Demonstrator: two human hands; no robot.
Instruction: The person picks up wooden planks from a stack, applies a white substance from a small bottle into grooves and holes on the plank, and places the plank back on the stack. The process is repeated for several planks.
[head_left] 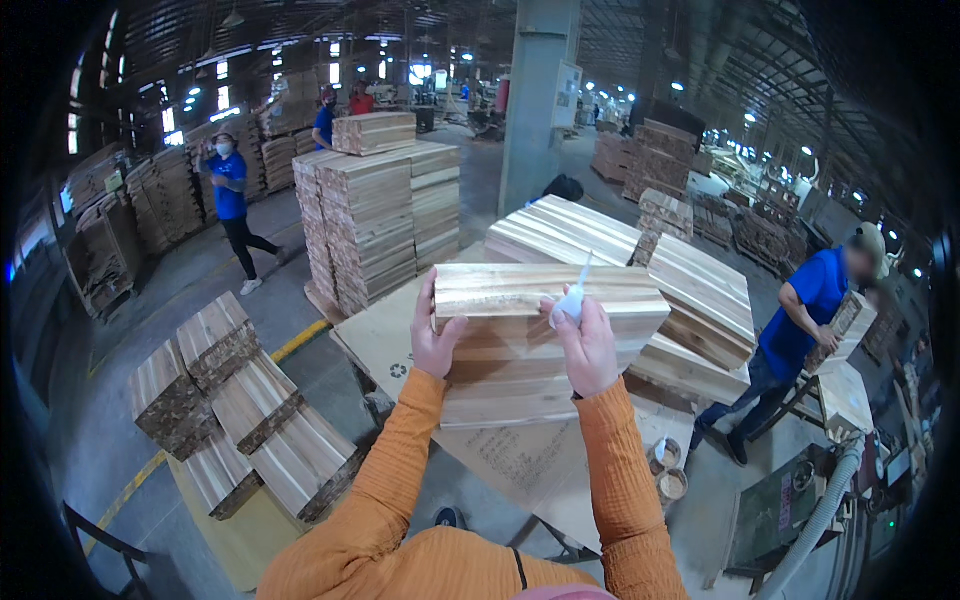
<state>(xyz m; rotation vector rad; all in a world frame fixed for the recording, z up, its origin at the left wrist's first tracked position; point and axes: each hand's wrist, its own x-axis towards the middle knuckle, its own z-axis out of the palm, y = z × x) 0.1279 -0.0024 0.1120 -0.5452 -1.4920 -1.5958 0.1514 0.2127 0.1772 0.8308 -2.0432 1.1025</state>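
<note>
My left hand [437,332] grips the left end of a striped wooden board [480,292], thumb on the near side and fingers round the edge. In my right hand [585,345] is a small white squeeze bottle [571,300], its thin nozzle pointing up. That hand is over the right part of the board, its fingers closed round the bottle. More pale and brown striped wood [510,385] shows just below the board, nearer to me. Whether it is one thick block or several boards, I cannot tell. All this lies on a cardboard-covered table [500,465].
Stacked boards [700,290] lie beyond and to the right on the table. Two small cups [671,486] stand at its right edge. Board stacks [240,400] sit low on the left, and a tall stack [370,210] behind. At right a person in blue [805,310] handles a wood block.
</note>
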